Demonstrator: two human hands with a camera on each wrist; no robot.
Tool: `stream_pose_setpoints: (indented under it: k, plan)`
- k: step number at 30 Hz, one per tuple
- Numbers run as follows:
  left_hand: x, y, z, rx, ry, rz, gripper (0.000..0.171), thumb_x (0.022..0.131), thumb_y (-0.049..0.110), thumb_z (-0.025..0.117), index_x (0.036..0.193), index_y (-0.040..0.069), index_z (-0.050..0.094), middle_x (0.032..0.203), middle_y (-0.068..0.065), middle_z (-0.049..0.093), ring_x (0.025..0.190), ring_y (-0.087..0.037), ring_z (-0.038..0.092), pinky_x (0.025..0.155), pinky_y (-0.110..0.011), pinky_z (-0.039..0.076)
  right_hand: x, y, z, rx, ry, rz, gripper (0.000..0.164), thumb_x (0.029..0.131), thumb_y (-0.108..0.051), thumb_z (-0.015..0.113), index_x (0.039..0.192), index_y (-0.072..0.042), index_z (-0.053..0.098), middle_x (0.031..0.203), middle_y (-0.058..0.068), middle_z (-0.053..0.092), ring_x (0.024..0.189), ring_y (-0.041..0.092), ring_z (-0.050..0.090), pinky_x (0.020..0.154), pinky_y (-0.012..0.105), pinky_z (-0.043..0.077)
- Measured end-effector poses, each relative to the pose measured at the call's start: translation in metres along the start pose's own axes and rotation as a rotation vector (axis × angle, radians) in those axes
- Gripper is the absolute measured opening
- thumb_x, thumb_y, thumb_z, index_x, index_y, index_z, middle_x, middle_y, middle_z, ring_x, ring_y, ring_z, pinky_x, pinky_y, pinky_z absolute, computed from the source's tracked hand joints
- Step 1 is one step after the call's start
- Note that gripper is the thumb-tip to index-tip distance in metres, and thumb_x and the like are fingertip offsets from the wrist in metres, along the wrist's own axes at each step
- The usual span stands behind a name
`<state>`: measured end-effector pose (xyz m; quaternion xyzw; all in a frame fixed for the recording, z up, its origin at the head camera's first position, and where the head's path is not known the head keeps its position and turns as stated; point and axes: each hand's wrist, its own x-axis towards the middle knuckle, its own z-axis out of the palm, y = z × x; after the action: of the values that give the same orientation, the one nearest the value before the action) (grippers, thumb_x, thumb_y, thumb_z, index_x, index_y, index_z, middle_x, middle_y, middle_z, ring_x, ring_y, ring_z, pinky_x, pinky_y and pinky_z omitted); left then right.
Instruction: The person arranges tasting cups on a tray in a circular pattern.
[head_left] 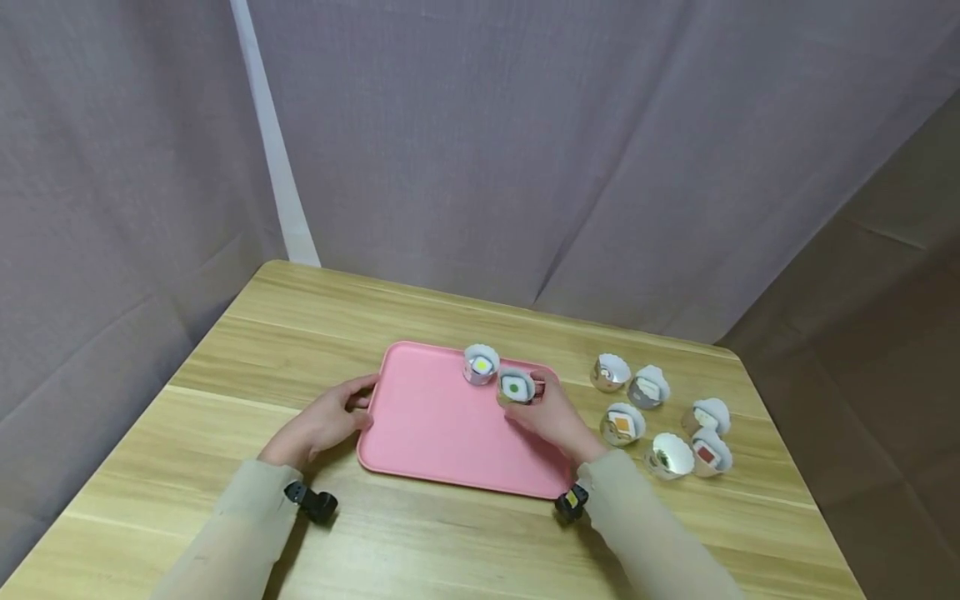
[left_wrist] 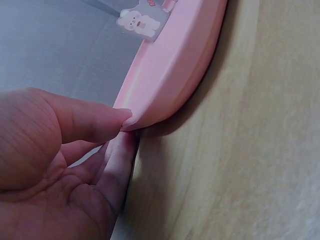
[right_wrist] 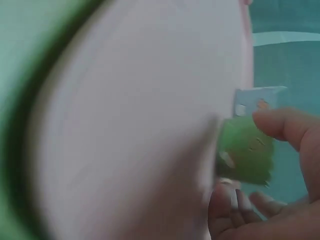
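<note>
A: Grips?
B: Your left hand point(head_left: 326, 425) pinches the pink rectangular tray point(head_left: 442, 425) by its rim, probably steadying it; your right hand point(head_left: 553, 415) clasps a green, round, paper-like cup point(head_left: 514, 387) at its far right, likely for placement. Tray contact: cannot tell.
A: Labels?
B: Bear print point(left_wrist: 142, 24) visible; no legible writing.

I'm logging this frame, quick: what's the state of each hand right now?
Left hand: closed, pinching the edge of the pink tray.
Right hand: closed, holding the green-dotted cup.
</note>
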<state>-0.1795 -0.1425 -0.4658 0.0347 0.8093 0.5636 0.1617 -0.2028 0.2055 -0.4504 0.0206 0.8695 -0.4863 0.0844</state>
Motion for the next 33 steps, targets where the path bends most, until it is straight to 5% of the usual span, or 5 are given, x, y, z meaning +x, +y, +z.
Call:
stream_pose_setpoints:
  k: [8, 15, 22, 33]
  plan:
    - [0.004, 0.003, 0.004, 0.008, -0.024, 0.004, 0.064, 0.089, -0.002, 0.057, 0.149, 0.009, 0.038, 0.125, -0.016, 0.055, 0.113, -0.028, 0.052, 0.091, -0.04, 0.045, -0.043, 0.004, -0.049, -0.101, -0.025, -0.078, 0.073, 0.083, -0.026, 0.077, 0.14, -0.002, 0.038, 0.124, 0.018, 0.048, 0.106, 0.029, 0.052, 0.084, 0.036, 0.048]
    - [0.0, 0.003, -0.001, 0.027, -0.028, -0.005, 0.063, 0.092, 0.001, 0.055, 0.151, 0.01, 0.034, 0.127, -0.016, 0.054, 0.116, -0.029, 0.051, 0.094, -0.041, 0.044, -0.067, 0.017, -0.082, -0.194, 0.039, -0.203, 0.07, 0.081, -0.031, 0.079, 0.137, -0.005, 0.045, 0.119, 0.016, 0.053, 0.096, 0.031, 0.054, 0.078, 0.033, 0.048]
    - [-0.005, -0.003, -0.005, 0.034, -0.012, -0.013, 0.065, 0.091, -0.001, 0.056, 0.151, 0.01, 0.033, 0.128, -0.017, 0.054, 0.115, -0.029, 0.051, 0.09, -0.038, 0.046, -0.085, 0.03, -0.106, -0.277, 0.107, -0.195, 0.075, 0.08, -0.042, 0.077, 0.137, -0.006, 0.045, 0.113, 0.014, 0.056, 0.095, 0.03, 0.055, 0.075, 0.032, 0.048]
    - [0.0, -0.006, -0.001, 0.031, -0.033, -0.005, 0.064, 0.091, 0.0, 0.056, 0.151, 0.009, 0.033, 0.129, -0.017, 0.053, 0.116, -0.029, 0.051, 0.09, -0.037, 0.046, -0.108, 0.05, -0.146, -0.318, 0.225, -0.168, 0.072, 0.084, -0.032, 0.076, 0.137, 0.002, 0.042, 0.12, 0.02, 0.052, 0.101, 0.034, 0.051, 0.08, 0.037, 0.045]
